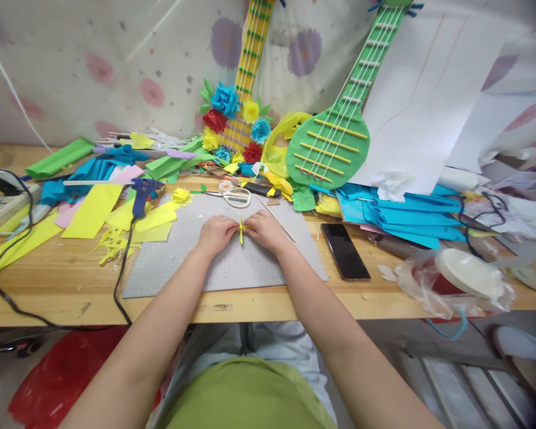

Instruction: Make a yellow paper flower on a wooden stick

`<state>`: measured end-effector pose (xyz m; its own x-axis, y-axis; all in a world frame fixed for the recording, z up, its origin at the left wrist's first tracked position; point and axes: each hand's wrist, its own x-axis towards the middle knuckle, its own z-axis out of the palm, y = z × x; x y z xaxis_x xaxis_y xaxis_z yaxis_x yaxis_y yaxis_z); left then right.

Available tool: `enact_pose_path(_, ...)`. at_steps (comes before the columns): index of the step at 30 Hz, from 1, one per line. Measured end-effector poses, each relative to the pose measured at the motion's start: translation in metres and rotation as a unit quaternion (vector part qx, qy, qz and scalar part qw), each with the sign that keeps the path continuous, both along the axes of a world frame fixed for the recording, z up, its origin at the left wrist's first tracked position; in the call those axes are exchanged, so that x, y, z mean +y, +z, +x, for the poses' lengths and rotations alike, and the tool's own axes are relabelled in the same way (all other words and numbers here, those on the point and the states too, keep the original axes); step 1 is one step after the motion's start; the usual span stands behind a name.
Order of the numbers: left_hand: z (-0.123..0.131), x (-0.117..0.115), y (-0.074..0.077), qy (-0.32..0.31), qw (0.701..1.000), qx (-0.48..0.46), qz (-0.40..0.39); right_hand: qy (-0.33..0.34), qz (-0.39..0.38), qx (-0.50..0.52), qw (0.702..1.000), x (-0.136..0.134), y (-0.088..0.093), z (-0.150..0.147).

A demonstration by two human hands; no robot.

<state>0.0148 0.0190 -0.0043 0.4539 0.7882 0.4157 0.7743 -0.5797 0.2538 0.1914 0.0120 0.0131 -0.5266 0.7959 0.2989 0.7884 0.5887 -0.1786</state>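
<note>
Over the grey cutting mat [250, 268], my left hand [217, 233] and my right hand [264, 231] meet, fingers pinched together. Between them they grip a small piece of yellow paper [240, 235], seen nearly edge-on as a thin upright shape. Its full form is partly hidden by the fingers. Just beyond the hands lie white-handled scissors [237, 197] and a black-and-yellow utility knife [262, 189]. A thin stick [277, 219] rests on the mat beside my right hand. A yellow paper flower [181, 195] sits at the mat's far left corner.
A blue glue gun [140, 196] with a trailing cord lies left among yellow paper sheets [93, 210]. A phone [345, 251] lies right. Behind stand a green paper instrument [330, 149] and a flower-decked yellow one [250, 59]. Blue crepe paper [397, 214] and a plastic-wrapped tub [455, 280] are at right.
</note>
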Motion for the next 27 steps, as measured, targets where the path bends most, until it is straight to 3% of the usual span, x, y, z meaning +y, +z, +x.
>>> enact_pose_path(5,0.0015,-0.0016,0.0007,0.021,1.0,0.001,-0.008,-0.014,-0.006,0.005,1.0,-0.0005,-0.0009,-0.001)
enact_pose_path(11,0.0012,0.0,0.0007,-0.008,0.999,-0.008,-0.034,-0.015,-0.005,0.027,1.0,0.0016,-0.0045,0.0005)
enact_pose_path(17,0.0001,-0.0007,0.002,0.027,0.999,0.014,-0.019,-0.001,0.01,0.047,0.999,0.0027,-0.0061,0.0003)
enact_pose_path(27,0.001,-0.005,0.0066,0.019,0.999,0.025,-0.016,0.008,-0.001,0.049,0.999,0.0015,-0.004,-0.003)
